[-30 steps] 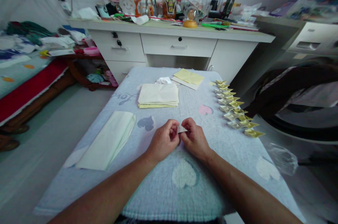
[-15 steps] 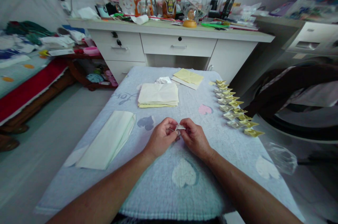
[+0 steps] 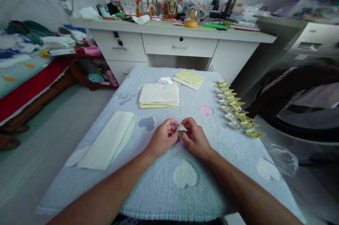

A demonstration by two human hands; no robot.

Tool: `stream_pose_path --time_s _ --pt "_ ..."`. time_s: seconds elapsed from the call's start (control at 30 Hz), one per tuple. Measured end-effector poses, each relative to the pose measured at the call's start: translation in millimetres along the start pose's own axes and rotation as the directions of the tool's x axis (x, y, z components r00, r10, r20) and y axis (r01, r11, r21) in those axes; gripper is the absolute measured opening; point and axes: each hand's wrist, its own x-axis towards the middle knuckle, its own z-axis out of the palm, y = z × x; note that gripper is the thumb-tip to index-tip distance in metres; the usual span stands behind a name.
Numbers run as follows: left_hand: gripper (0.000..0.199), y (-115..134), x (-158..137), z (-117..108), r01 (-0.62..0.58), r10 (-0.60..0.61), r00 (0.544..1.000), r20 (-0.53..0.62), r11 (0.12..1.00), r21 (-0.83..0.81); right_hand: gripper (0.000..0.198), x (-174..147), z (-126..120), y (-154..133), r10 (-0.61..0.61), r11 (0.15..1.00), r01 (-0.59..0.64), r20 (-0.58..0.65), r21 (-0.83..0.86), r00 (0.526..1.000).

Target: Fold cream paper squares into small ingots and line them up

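Observation:
A small piece of folded white paper (image 3: 181,128) is pinched between my two hands above the middle of the cloth-covered table. My left hand (image 3: 165,136) grips its left side, fingers curled. On the other side, my right hand (image 3: 195,136) holds it between thumb and fingers. Parts of the paper are hidden by the fingertips. Folded paper boats (image 3: 233,108), yellow and whitish, stand in rows along the table's right side. Beyond my hands lies a stack of cream and yellow paper sheets (image 3: 159,95).
A folded pale green-white sheet (image 3: 109,142) lies at the left. Yellow and white sheets (image 3: 189,77) and a crumpled tissue (image 3: 164,80) are farther back. Behind the table stands a white desk (image 3: 182,45) crowded with items. A washing machine (image 3: 312,41) is on the right.
The folded paper has turned slightly in my fingers and now shows a triangular face with its point up. Both hands stay in nearly the same place.

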Motion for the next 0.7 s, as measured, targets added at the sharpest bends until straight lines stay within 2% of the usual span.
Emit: stream_pose_path --time_s 0.2,0.47,0.7 --pt "0.025 1.1 1.1 -2.2 0.052 -0.048 0.998 0.028 0.988 -0.148 0.024 -1.9 -0.2 1.7 -0.021 0.999 0.02 0.014 0.05 1.0" --pt "0.029 6.6 -0.9 -7.1 0.101 -0.093 0.994 0.05 0.975 -0.2 0.018 -0.9 -3.5 -1.4 -0.071 0.997 0.071 0.012 0.009 0.997" --pt "0.027 10.1 -1.6 -8.2 0.127 -0.122 0.992 0.035 0.966 -0.226 0.023 -2.2 -8.7 -1.6 -0.199 0.966 0.204 0.046 -0.162 0.979"
